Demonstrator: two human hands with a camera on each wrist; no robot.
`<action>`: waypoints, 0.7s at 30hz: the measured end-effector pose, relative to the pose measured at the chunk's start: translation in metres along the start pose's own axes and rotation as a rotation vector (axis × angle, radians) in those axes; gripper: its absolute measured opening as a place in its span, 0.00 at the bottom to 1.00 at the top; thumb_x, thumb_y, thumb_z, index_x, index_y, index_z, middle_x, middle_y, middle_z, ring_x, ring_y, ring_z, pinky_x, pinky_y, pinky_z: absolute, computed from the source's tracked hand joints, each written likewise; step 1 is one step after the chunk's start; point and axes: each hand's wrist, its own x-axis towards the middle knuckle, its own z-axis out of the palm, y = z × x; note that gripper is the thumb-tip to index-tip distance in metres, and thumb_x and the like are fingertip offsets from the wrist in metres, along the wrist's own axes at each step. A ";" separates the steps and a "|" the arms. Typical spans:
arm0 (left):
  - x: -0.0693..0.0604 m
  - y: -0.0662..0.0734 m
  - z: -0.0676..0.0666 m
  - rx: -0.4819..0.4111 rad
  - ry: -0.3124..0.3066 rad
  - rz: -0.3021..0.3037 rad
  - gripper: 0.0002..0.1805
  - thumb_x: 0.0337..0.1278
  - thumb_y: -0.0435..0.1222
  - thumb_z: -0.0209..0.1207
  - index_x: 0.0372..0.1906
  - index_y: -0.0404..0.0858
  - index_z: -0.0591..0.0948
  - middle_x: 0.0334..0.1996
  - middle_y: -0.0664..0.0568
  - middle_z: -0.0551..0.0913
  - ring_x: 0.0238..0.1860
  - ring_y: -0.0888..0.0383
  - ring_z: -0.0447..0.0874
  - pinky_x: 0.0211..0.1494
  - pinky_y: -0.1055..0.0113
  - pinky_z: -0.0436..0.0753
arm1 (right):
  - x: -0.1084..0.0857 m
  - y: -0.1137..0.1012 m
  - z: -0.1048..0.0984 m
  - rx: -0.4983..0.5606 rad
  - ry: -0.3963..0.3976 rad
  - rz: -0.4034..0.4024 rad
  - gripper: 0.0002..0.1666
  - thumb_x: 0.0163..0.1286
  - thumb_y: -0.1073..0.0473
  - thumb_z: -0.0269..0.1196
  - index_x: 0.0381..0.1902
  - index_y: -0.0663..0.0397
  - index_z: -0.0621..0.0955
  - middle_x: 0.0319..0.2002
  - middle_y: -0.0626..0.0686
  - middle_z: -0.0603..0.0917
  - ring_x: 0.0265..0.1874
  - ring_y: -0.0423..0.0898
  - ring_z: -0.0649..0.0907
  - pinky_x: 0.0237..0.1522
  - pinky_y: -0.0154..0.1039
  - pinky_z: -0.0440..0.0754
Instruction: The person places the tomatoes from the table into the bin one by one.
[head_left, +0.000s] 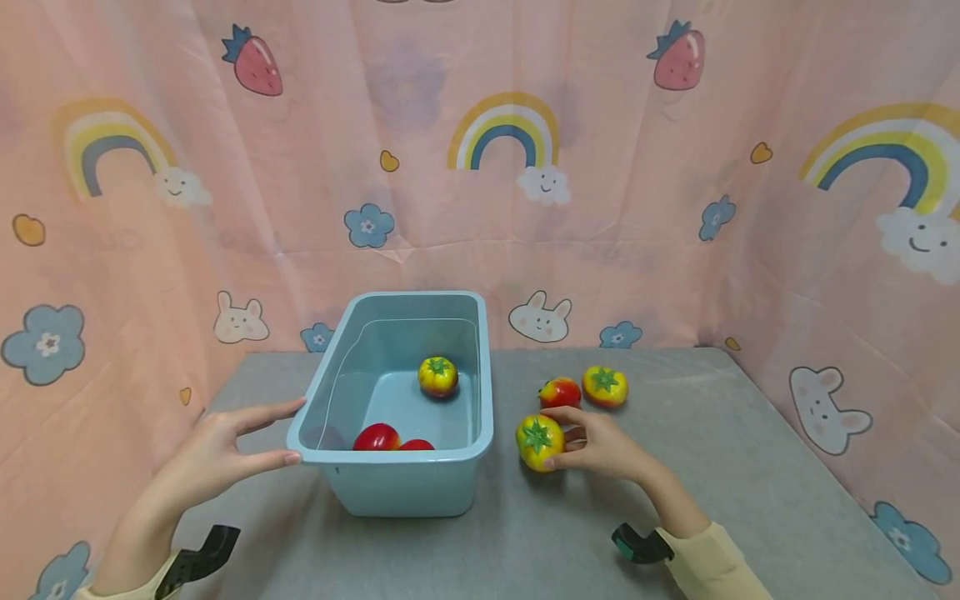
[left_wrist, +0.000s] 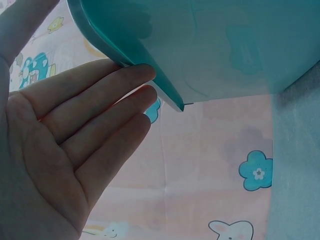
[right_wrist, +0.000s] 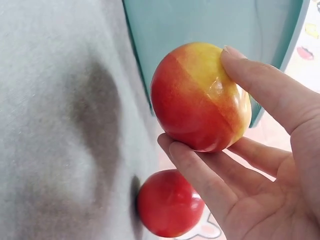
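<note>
A light blue bin (head_left: 405, 483) stands on the grey table, with a yellow-green fruit (head_left: 437, 377) and two red ones (head_left: 377, 437) inside. At its left rim, my left hand (head_left: 217, 454) touches the edge with extended fingers; in the left wrist view the fingers (left_wrist: 135, 77) lie against the rim. To the right of the bin my right hand (head_left: 600, 446) grips a yellow and red fruit (head_left: 539, 442) between thumb and fingers. The right wrist view shows this fruit (right_wrist: 197, 97) held by my right hand (right_wrist: 260, 165), with a gap and a shadow beside it.
Behind my right hand lie a red fruit (head_left: 560, 392) and a yellow one (head_left: 605, 386) on the table (head_left: 750, 492). A pink patterned curtain (head_left: 322, 150) hangs behind the table and along both sides.
</note>
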 end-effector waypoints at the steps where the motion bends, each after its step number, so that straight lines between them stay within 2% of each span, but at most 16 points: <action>1: 0.000 0.000 0.000 0.002 0.000 0.000 0.32 0.45 0.52 0.69 0.60 0.55 0.77 0.53 0.60 0.82 0.55 0.55 0.80 0.51 0.66 0.79 | 0.000 -0.001 0.000 0.000 0.001 -0.001 0.39 0.53 0.46 0.73 0.61 0.51 0.74 0.56 0.56 0.78 0.46 0.51 0.82 0.45 0.37 0.83; 6: 0.000 0.001 0.000 -0.001 -0.005 0.002 0.32 0.45 0.52 0.69 0.60 0.53 0.77 0.53 0.59 0.82 0.55 0.50 0.81 0.50 0.61 0.79 | -0.002 -0.007 -0.001 0.000 0.003 -0.019 0.40 0.53 0.46 0.73 0.62 0.51 0.73 0.56 0.56 0.78 0.46 0.52 0.81 0.45 0.39 0.83; 21: 0.000 0.000 0.000 -0.001 0.002 0.016 0.32 0.45 0.52 0.69 0.60 0.53 0.78 0.53 0.58 0.83 0.54 0.49 0.81 0.49 0.64 0.80 | -0.005 -0.024 -0.005 -0.026 0.010 -0.056 0.41 0.52 0.47 0.73 0.62 0.51 0.73 0.57 0.56 0.77 0.47 0.51 0.80 0.46 0.45 0.83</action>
